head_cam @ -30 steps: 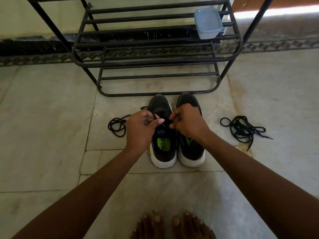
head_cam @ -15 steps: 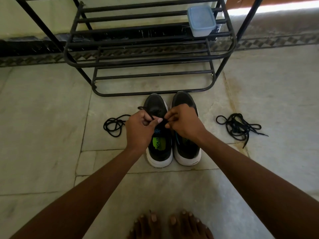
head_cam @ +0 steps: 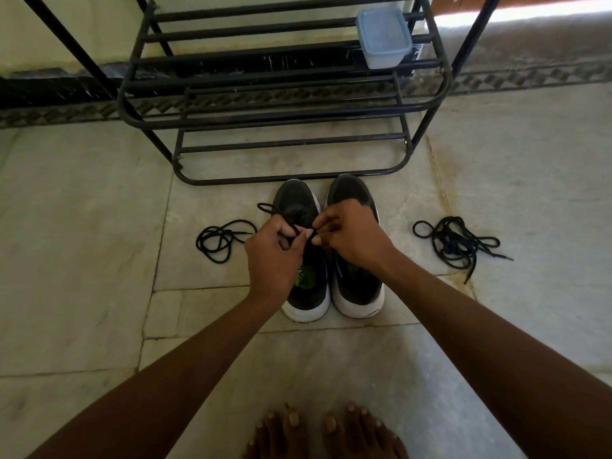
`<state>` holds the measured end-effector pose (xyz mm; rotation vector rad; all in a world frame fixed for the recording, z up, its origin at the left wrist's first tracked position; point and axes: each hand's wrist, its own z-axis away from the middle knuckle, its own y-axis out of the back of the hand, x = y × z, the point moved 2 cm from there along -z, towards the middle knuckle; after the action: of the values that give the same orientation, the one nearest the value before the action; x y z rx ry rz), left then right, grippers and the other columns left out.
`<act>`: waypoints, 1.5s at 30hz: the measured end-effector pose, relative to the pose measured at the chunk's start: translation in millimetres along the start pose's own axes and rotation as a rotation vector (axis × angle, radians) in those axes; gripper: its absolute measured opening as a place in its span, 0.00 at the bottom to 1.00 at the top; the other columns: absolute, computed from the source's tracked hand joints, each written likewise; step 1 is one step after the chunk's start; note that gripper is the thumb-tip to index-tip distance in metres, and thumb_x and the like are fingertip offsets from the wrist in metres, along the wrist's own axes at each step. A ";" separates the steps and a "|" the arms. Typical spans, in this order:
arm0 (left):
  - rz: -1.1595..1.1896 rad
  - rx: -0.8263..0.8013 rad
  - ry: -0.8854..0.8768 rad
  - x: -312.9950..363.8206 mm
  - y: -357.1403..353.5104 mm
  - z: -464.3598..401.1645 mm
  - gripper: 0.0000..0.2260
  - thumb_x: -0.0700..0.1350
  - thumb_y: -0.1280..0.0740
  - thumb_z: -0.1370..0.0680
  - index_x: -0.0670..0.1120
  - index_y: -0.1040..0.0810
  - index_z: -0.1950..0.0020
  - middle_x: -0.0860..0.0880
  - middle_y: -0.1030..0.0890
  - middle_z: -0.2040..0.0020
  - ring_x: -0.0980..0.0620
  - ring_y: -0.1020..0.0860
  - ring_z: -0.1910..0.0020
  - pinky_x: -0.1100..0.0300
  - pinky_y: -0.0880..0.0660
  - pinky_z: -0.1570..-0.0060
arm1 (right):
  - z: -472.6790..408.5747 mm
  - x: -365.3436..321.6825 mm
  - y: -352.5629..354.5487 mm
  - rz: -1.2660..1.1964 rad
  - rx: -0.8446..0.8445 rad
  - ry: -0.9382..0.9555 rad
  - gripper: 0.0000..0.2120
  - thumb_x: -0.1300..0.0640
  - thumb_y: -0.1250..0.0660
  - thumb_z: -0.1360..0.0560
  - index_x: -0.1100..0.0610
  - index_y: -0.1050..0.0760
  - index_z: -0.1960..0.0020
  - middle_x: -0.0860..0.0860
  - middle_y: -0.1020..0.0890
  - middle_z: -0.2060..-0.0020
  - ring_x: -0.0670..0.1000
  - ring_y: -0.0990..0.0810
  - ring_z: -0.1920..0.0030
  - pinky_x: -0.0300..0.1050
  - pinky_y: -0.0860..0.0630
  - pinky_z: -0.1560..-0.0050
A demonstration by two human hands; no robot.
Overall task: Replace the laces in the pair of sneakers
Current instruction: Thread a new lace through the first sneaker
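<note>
Two black sneakers with white soles stand side by side on the floor, toes pointing away: the left sneaker (head_cam: 299,207) and the right sneaker (head_cam: 352,190). My left hand (head_cam: 273,260) and my right hand (head_cam: 351,236) meet over the left sneaker's tongue, both pinching a black lace (head_cam: 268,208) that loops out to the left of that shoe. A loose black lace (head_cam: 218,240) lies coiled on the floor to the left. Another bundle of black laces (head_cam: 457,241) lies to the right.
A black metal shoe rack (head_cam: 284,104) stands just behind the sneakers, with a blue lidded plastic box (head_cam: 384,36) on a shelf. The floor is pale stone tiles (head_cam: 82,226). My bare feet (head_cam: 328,432) are at the bottom edge.
Both hands stay over the left sneaker, fingers working the lace closer together; the lace loop now sticks out more to the left. The view has shifted slightly.
</note>
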<state>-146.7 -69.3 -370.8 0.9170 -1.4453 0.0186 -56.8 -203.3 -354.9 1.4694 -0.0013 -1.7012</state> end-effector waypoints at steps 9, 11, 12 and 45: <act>-0.017 0.026 -0.060 -0.7 2.0 4.1 0.14 0.42 0.23 0.26 0.47 0.27 0.63 0.53 0.24 0.70 0.51 0.24 0.69 0.68 0.30 0.70 | -0.9 4.0 -2.8 -0.042 0.014 0.036 0.07 0.67 0.28 0.24 0.59 0.17 0.48 0.52 0.14 0.58 0.44 0.15 0.57 0.39 0.17 0.51; -0.011 0.035 -0.016 -0.8 0.5 4.3 0.14 0.43 0.22 0.26 0.47 0.27 0.63 0.51 0.22 0.69 0.52 0.23 0.69 0.67 0.28 0.70 | -2.0 4.7 -3.1 -0.039 0.015 0.043 0.07 0.67 0.28 0.24 0.59 0.17 0.48 0.52 0.14 0.58 0.44 0.15 0.57 0.40 0.17 0.50; 0.000 0.034 0.008 -1.4 -0.5 4.1 0.14 0.43 0.22 0.26 0.47 0.27 0.63 0.49 0.20 0.68 0.52 0.22 0.69 0.66 0.27 0.70 | -2.1 4.9 -2.8 -0.037 0.014 0.046 0.07 0.67 0.28 0.24 0.59 0.17 0.48 0.52 0.14 0.58 0.44 0.15 0.57 0.41 0.17 0.50; 0.030 -0.130 -0.001 -23.4 12.0 3.3 0.11 0.43 0.20 0.29 0.50 0.22 0.54 0.52 0.21 0.54 0.52 0.21 0.59 0.52 0.20 0.64 | 17.3 -14.9 21.8 -0.507 0.272 0.216 0.10 0.72 0.37 0.23 0.64 0.18 0.53 0.57 0.16 0.59 0.56 0.15 0.55 0.53 0.17 0.49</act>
<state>-160.2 -51.1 -384.7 0.7886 -1.4443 -0.0532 -58.9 -216.9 -326.5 1.9754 0.2884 -1.9849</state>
